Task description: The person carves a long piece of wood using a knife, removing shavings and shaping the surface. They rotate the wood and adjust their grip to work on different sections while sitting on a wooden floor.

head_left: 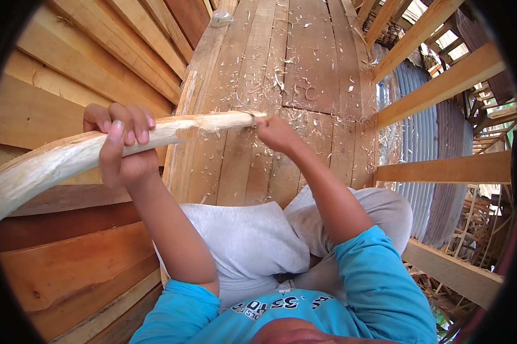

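A long, pale, peeled wooden pole (57, 159) slants from the left rim towards the middle, its bark gone and its surface partly shaved. My left hand (116, 152) is wrapped round it, thumb along the near side and fingers over the top. At the pole's far right tip, my right hand (277, 134) is closed in a fist round the handle of a knife, mostly hidden. The thin blade (245, 105) juts up from the fist and lies against the tip. My grey-clad legs (241, 235) are folded below the pole.
Wood shavings (304, 92) litter the plank floor (264, 166). Stacked boards (63, 86) line the left side. A small clear container (221, 19) sits at the far end. On the right are a slatted wooden railing (442, 166) and corrugated metal sheets (414, 149) beyond it.
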Demonstrator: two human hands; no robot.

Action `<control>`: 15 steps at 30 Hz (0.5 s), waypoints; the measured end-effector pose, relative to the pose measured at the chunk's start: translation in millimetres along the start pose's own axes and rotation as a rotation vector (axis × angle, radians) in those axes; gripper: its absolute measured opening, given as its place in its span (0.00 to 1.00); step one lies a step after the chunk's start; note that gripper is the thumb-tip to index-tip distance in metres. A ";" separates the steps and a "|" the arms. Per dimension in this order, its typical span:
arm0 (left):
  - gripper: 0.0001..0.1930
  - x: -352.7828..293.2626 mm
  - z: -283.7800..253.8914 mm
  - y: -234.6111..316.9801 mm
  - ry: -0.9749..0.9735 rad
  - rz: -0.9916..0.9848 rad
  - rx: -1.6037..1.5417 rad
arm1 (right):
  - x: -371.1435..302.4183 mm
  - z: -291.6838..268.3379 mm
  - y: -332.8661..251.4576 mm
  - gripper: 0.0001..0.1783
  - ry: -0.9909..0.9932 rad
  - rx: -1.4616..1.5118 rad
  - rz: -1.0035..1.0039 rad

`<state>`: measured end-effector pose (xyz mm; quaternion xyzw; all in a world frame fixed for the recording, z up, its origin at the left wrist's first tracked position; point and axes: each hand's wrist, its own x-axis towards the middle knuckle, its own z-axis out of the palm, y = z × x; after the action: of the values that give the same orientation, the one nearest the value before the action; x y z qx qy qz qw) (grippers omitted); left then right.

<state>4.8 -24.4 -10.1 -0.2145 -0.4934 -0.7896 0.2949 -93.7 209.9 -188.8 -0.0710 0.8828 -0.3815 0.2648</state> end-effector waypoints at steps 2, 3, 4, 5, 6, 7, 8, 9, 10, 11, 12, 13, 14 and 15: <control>0.11 6.1 -4.2 -4.0 -0.188 0.017 -0.089 | 9.4 -0.5 23.0 0.31 0.046 -0.022 0.078; 0.11 7.5 -4.7 -1.9 -0.204 0.021 -0.069 | 7.4 2.5 18.8 0.31 0.034 -0.032 0.065; 0.12 4.4 -6.4 0.2 -0.211 0.026 -0.047 | 0.3 3.1 5.1 0.31 0.014 -0.049 0.052; 0.12 3.1 -8.0 0.7 -0.217 0.032 -0.026 | -6.1 7.9 -11.3 0.31 0.008 -0.001 -0.021; 0.12 -0.7 -11.0 2.0 -0.188 0.041 -0.020 | -29.2 9.3 -55.4 0.31 -0.022 0.039 -0.094; 0.12 -3.3 -12.3 1.6 -0.168 0.043 -0.021 | -42.6 9.3 -76.0 0.31 -0.046 0.084 -0.156; 0.12 -2.5 -10.3 -0.1 -0.163 0.037 -0.039 | -41.6 4.1 -70.2 0.31 -0.090 0.096 -0.141; 0.12 0.2 -10.7 0.0 -0.167 0.036 -0.048 | -34.7 -2.9 -67.5 0.31 -0.132 0.116 -0.137; 0.12 0.4 -12.5 -2.0 -0.196 0.046 -0.080 | -31.8 -6.0 -65.2 0.32 -0.174 0.136 -0.134; 0.11 -0.6 -13.8 -2.7 -0.195 0.044 -0.072 | -33.9 -2.8 -63.2 0.32 -0.136 0.113 -0.135; 0.11 0.0 -14.1 -2.3 -0.193 0.052 -0.060 | -36.2 -1.5 -65.2 0.31 -0.097 0.085 -0.145; 0.11 0.1 -14.6 -1.9 -0.191 0.060 -0.048 | -38.7 -0.6 -67.0 0.31 -0.059 0.057 -0.155; 0.12 -0.5 -16.4 -2.2 -0.198 0.053 -0.058 | -41.1 -0.6 -68.3 0.31 -0.047 0.022 -0.162; 0.12 0.2 -17.3 -1.6 -0.208 0.046 -0.066 | -43.4 -1.0 -70.6 0.30 -0.033 -0.010 -0.171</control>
<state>2.7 -39.5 -18.3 -0.3162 -0.4899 -0.7720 0.2530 -62.7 175.4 -120.2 -0.1538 0.8708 -0.3971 0.2456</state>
